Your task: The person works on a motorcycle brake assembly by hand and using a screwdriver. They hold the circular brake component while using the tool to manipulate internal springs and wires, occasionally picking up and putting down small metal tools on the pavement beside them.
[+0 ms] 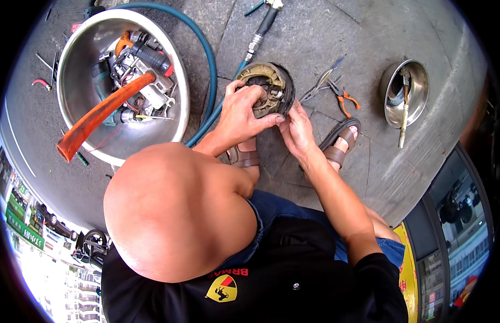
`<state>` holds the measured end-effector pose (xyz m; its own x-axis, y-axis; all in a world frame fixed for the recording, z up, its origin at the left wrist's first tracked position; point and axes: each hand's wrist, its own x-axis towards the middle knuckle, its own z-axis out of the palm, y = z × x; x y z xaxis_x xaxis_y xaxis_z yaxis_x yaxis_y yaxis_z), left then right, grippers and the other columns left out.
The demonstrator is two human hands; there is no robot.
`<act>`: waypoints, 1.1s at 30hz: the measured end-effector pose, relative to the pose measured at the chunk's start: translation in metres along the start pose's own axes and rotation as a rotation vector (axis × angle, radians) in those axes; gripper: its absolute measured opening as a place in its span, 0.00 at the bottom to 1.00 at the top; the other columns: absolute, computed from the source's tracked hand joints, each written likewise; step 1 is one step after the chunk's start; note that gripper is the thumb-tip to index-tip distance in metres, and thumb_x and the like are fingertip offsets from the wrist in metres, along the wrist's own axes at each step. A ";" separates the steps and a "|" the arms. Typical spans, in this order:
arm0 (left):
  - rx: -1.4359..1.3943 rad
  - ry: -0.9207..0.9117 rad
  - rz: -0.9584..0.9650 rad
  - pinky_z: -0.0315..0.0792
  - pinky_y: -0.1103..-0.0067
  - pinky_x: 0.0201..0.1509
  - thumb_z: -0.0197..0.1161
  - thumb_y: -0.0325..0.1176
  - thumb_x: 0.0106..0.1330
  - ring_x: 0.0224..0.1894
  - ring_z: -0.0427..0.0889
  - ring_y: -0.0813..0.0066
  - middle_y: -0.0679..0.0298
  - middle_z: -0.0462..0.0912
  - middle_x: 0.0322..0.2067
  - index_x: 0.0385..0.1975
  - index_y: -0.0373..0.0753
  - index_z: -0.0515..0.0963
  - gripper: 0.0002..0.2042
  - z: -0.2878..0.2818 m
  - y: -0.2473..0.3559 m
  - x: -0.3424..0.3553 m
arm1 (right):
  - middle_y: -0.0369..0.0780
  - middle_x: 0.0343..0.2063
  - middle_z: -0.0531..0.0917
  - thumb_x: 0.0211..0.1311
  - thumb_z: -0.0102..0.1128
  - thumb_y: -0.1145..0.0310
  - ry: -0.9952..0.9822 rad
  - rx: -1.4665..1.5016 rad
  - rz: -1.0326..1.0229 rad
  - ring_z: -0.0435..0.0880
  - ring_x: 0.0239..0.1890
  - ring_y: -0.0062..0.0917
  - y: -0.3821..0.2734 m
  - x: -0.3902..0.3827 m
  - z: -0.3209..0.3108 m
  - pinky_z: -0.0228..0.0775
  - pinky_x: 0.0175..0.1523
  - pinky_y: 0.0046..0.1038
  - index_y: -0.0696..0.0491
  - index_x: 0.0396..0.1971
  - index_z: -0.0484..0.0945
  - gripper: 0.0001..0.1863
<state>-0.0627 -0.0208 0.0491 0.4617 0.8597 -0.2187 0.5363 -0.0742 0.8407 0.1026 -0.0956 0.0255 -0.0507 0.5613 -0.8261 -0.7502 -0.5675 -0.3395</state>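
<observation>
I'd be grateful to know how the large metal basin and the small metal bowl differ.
The metal basin is clearly larger than the metal bowl. The basin stands to the person's left, the bowl to the right. The basin holds jumbled tools, with an orange bar across its rim; the bowl holds less, with a slim stick-like tool over its rim. Both are silvery and sit on the paved ground.

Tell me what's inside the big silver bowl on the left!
Inside the bowl are a teal tool, a black and red tool and metal parts. A long orange bar sticks out. Whatever lies beneath them is hidden.
</observation>
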 end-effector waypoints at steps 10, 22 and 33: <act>0.064 0.013 0.076 0.66 0.61 0.56 0.76 0.55 0.45 0.42 0.78 0.51 0.55 0.79 0.34 0.39 0.34 0.77 0.32 -0.003 0.004 -0.003 | 0.39 0.48 0.83 0.80 0.43 0.61 0.048 -0.010 -0.029 0.82 0.49 0.25 -0.016 -0.002 0.021 0.76 0.56 0.32 0.54 0.52 0.75 0.15; 0.097 0.306 0.096 0.65 0.66 0.49 0.78 0.55 0.39 0.30 0.77 0.62 0.62 0.80 0.26 0.31 0.37 0.80 0.28 0.022 -0.004 -0.011 | 0.40 0.54 0.81 0.81 0.38 0.54 0.100 -0.021 0.076 0.80 0.54 0.27 -0.011 0.001 0.019 0.77 0.54 0.33 0.55 0.57 0.74 0.23; 0.094 0.313 0.071 0.65 0.67 0.49 0.80 0.53 0.38 0.29 0.77 0.65 0.65 0.80 0.24 0.28 0.40 0.80 0.25 0.021 -0.002 -0.013 | 0.31 0.23 0.75 0.75 0.53 0.51 0.233 -0.526 -0.123 0.72 0.24 0.14 -0.041 0.011 -0.007 0.68 0.31 0.21 0.51 0.36 0.73 0.17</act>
<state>-0.0549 -0.0424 0.0393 0.2686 0.9631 0.0140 0.5798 -0.1733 0.7961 0.1375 -0.0702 0.0275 0.2066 0.5286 -0.8233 -0.3106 -0.7625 -0.5675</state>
